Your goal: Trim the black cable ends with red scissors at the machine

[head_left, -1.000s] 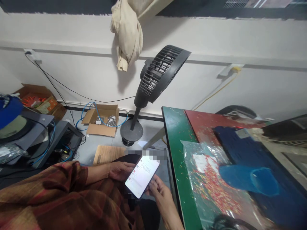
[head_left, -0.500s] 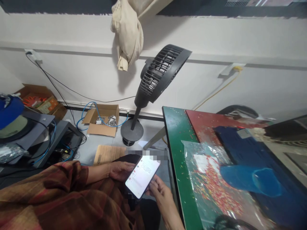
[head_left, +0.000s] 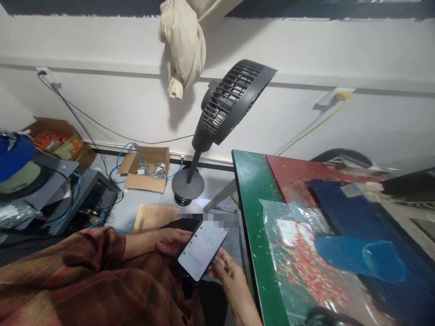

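Fingers (head_left: 217, 265) of the right hand (head_left: 227, 276) curl under the near right edge of a lit phone (head_left: 202, 250), gripping it from below; the thumb lies along its right side. Left hand (head_left: 171, 241): fingers loosely closed around the phone's far left edge, partly hidden behind the screen, so whether they grip or merely steady it is unclear. Left forearm emerges from a brown plaid sleeve (head_left: 84, 271).

Phone: screen up, tilted, held low in the near centre over the lap, just left of the table edge and clear of it. Screen text too small to read.

Right of the hands: green table (head_left: 249, 213), its near left edge running close beside the right wrist. On it, a clear plastic bag (head_left: 306, 258) of small red pieces, touching a blue scoop-like object (head_left: 360, 260); a red mat (head_left: 292, 174) farther back.

Far centre, on the floor: black pedestal fan (head_left: 234, 97), head tilted upward, base just beyond a wooden board (head_left: 154, 217) that lies directly past the left hand. Left of the fan base, an open cardboard box (head_left: 144, 170) with blue cable looped through it.

Far left: second cardboard box (head_left: 56, 142) with orange contents; dark equipment stand (head_left: 78, 194) with cables.

Above: cream cloth (head_left: 183, 45) hanging against the white wall.
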Available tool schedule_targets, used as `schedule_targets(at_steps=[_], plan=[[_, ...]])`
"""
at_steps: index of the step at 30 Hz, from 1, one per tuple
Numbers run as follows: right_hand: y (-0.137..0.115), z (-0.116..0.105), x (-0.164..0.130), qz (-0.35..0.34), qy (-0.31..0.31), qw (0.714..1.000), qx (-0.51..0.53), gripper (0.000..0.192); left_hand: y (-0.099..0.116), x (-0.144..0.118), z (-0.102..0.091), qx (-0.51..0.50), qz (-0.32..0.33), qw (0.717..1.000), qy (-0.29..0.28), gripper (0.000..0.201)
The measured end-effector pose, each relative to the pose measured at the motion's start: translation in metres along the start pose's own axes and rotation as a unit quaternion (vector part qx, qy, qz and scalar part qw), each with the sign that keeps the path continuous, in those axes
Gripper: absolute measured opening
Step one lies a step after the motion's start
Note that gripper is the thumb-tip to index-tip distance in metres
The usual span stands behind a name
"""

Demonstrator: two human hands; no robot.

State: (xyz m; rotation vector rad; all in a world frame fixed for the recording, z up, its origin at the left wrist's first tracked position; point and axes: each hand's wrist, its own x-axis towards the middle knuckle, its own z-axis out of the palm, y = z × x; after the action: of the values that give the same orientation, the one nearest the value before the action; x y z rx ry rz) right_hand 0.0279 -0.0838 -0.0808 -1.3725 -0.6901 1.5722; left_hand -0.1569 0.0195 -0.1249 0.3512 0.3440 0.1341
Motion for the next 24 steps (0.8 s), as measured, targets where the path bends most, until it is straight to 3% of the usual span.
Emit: schedule_targets(at_steps=[11, 17, 24], plan=[[0.008, 0.001, 0.000, 0.019, 0.028, 0.999, -0.008, 0.052, 0.001, -0.002, 0.002, -0.020, 0.002, 1.000, 0.007, 0.038], [0.008, 0.004, 0.000, 0.014, 0.041, 0.999, -0.025, 0.039, 0.000, -0.001, 0.002, -0.015, -0.006, 1.000, 0.003, 0.036], [0.002, 0.007, -0.001, 0.039, 0.041, 0.998, 0.000, 0.042, -0.002, 0.001, -0.001, -0.014, -0.005, 1.000, 0.007, 0.034]])
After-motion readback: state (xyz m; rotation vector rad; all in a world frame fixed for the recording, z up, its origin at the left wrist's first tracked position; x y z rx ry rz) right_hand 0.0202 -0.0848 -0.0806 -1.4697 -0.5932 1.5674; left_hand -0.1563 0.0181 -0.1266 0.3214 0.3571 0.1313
